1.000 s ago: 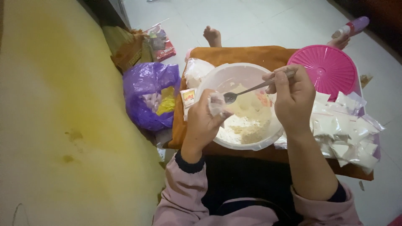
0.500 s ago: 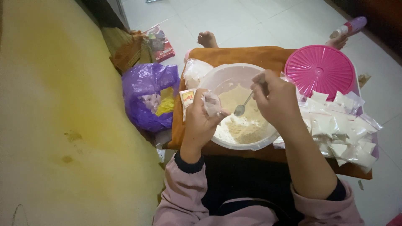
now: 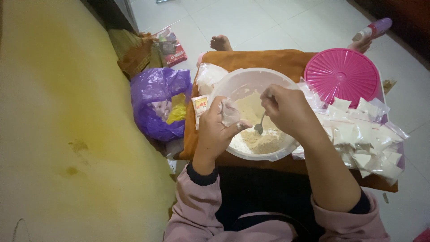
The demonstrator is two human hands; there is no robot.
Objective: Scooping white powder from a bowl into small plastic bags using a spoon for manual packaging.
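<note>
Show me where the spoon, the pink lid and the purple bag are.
spoon (image 3: 259,128), head view, on its bowl dipping into the powder.
pink lid (image 3: 342,74), head view, on the middle of its ribbed top.
purple bag (image 3: 154,87), head view, on its crumpled upper side.

One head-worn camera looks steeply down, close over a somewhat dim lap.

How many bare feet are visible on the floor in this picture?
2. One bare foot lies on the white tiled floor behind the orange cloth's far edge; the other foot is at the right, beside the purple bottle, partly hidden.
</note>
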